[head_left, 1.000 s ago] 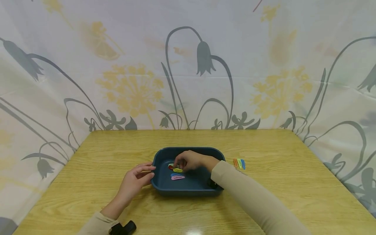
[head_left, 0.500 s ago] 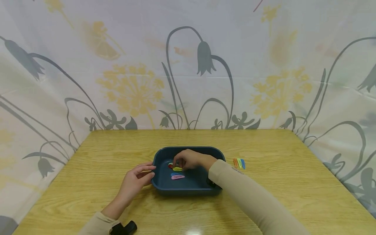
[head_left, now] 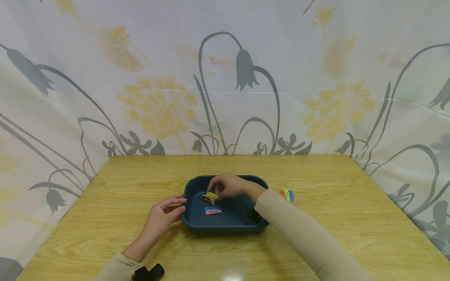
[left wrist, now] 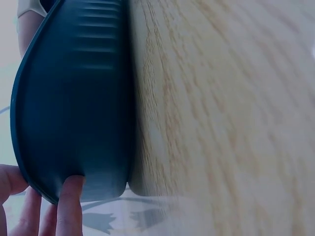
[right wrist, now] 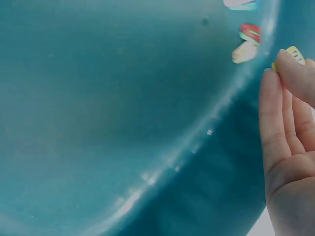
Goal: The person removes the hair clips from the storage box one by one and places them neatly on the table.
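Observation:
A dark blue plastic basin (head_left: 225, 230) stands on the table, with several snap hair clips inside. My right hand (head_left: 228, 185) is over it, pinching a yellow hair clip (right wrist: 295, 53) between thumb and fingertips. Just below that hand lie a red hair clip (head_left: 207, 200) and a pale one (right wrist: 244, 52). Nearer the front of the basin, a pink hair clip (head_left: 213, 212) sits beside a blue hair clip (head_left: 211, 208). At the basin's left end my left hand (head_left: 162, 216) holds the rim, one fingertip (left wrist: 74, 184) against the outer wall and other fingers over the edge.
Right of the basin, several hair clips (head_left: 286, 195) in orange, yellow, green and blue lie side by side on the wooden table (head_left: 323, 218). A flower-printed curtain (head_left: 225, 117) hangs behind the table. My right sleeve (head_left: 302, 230) crosses the basin's right end.
My right hand has moved slightly up and away with the yellow hair clip, uncovering more of the red and pale clips. The left hand and the basin stay in place.

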`<move>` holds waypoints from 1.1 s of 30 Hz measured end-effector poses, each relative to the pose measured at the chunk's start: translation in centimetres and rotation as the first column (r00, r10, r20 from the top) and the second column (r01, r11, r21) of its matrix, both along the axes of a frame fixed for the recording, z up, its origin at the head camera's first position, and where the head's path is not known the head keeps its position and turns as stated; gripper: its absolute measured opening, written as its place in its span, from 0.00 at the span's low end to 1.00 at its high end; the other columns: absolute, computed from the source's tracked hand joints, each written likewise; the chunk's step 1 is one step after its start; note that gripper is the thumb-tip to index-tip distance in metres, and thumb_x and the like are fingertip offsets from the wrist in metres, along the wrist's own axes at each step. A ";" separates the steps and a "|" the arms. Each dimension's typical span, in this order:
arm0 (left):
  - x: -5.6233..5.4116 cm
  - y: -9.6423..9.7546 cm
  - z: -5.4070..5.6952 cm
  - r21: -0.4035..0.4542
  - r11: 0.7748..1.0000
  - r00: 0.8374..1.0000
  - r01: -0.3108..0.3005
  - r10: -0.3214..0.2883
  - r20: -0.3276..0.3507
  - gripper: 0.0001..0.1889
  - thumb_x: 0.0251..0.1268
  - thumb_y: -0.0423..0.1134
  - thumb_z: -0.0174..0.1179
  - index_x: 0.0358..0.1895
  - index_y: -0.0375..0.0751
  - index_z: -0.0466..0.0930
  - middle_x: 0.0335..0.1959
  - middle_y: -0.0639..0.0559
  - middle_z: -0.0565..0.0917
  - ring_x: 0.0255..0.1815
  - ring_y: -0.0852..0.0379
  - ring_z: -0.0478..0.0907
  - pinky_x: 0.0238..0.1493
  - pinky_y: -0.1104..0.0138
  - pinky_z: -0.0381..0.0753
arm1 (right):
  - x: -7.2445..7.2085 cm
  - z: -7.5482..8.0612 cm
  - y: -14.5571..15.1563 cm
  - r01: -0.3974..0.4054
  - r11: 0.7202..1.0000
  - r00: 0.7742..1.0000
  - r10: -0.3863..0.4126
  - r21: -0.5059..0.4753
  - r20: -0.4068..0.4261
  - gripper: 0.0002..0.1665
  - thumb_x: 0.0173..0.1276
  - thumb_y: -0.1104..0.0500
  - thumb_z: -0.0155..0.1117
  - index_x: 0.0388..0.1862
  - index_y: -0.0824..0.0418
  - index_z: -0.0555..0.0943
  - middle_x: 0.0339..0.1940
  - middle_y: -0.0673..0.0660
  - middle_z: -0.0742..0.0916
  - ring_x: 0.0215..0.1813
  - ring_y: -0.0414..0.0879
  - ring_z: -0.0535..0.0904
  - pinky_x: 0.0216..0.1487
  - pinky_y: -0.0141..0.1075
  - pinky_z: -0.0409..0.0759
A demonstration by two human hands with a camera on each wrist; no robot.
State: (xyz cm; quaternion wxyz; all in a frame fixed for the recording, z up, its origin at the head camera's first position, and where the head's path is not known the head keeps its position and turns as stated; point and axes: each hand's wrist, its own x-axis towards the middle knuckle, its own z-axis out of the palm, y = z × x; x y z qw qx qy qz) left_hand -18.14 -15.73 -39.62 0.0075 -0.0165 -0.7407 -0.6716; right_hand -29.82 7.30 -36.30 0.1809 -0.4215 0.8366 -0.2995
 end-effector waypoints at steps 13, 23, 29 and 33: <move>0.2 -0.1 0.0 0.016 1.000 1.000 -0.002 0.001 0.019 0.15 0.62 0.26 0.58 0.51 0.24 0.76 0.61 0.40 0.70 0.52 0.45 0.76 0.42 0.64 0.82 | 0.2 2.7 1.4 0.062 0.989 0.998 -0.062 -0.137 0.006 0.17 0.60 0.70 0.64 0.49 0.62 0.79 0.30 0.51 0.80 0.33 0.41 0.77 0.40 0.31 0.79; 0.2 -0.2 0.0 0.018 1.000 1.000 0.006 -0.006 0.019 0.15 0.61 0.25 0.58 0.51 0.23 0.76 0.61 0.40 0.70 0.51 0.44 0.77 0.41 0.64 0.83 | -0.1 4.4 3.3 0.138 0.970 0.990 -0.130 -0.202 0.054 0.18 0.60 0.72 0.63 0.50 0.66 0.78 0.31 0.55 0.80 0.34 0.46 0.77 0.39 0.34 0.80; 0.0 0.0 0.1 0.011 1.000 1.000 0.004 -0.005 0.014 0.15 0.61 0.26 0.58 0.51 0.24 0.76 0.61 0.40 0.71 0.51 0.45 0.77 0.41 0.64 0.83 | -0.2 5.2 4.6 0.167 0.956 0.986 -0.164 -0.241 0.034 0.19 0.59 0.73 0.64 0.51 0.70 0.77 0.30 0.56 0.79 0.33 0.47 0.76 0.38 0.35 0.80; 0.0 0.1 0.2 0.009 1.000 1.000 0.006 -0.006 0.012 0.15 0.61 0.26 0.58 0.51 0.24 0.76 0.60 0.40 0.71 0.51 0.45 0.77 0.41 0.64 0.83 | -0.1 5.5 5.4 0.190 0.952 0.981 -0.191 -0.239 0.019 0.20 0.58 0.73 0.64 0.51 0.69 0.78 0.30 0.55 0.80 0.34 0.47 0.76 0.39 0.35 0.80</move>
